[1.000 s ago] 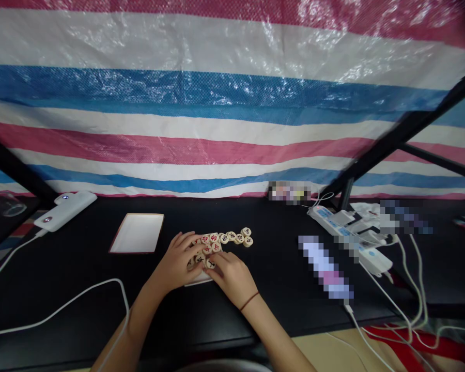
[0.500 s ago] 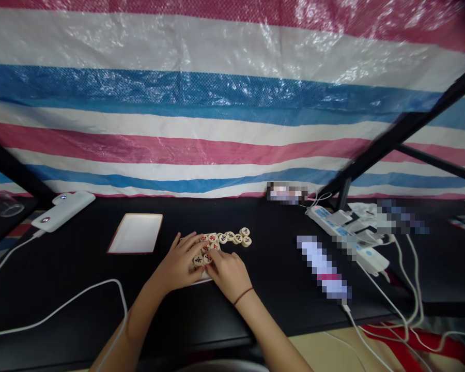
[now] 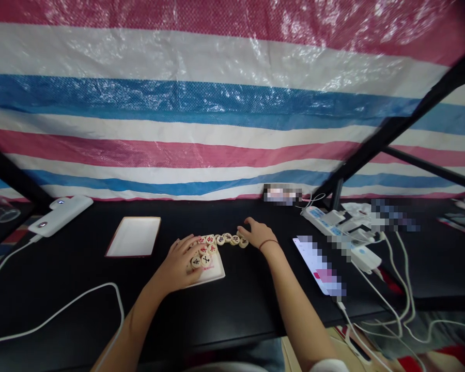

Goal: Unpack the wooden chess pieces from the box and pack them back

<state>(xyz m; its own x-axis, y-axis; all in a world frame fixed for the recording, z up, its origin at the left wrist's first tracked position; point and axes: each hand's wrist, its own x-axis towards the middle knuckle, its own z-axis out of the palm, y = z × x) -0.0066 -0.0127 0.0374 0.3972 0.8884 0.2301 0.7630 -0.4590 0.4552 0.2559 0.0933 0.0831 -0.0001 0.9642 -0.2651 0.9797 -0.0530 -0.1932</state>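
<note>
Several round wooden chess pieces [image 3: 217, 243] with red and black characters lie in a loose row on the black table [image 3: 256, 299]. Some of them sit on a small white tray [image 3: 213, 271]. My left hand [image 3: 180, 263] rests on the tray's left side, its fingers curled over the nearest pieces. At the right end of the row my right hand [image 3: 256, 232], a thin red band on its wrist, has its fingers bent down onto the last pieces. I cannot see whether either hand holds a piece.
A white lid or tray [image 3: 134, 236] lies to the left, a white power bank [image 3: 60, 216] with a cable [image 3: 62, 307] farther left. A phone [image 3: 320, 266], a power strip [image 3: 341, 232] and tangled white cables lie right. A striped tarp [image 3: 217, 103] hangs behind.
My right hand has left the near end of the pile and reached up and right to the far end of the row. The left hand stays on the tray.
</note>
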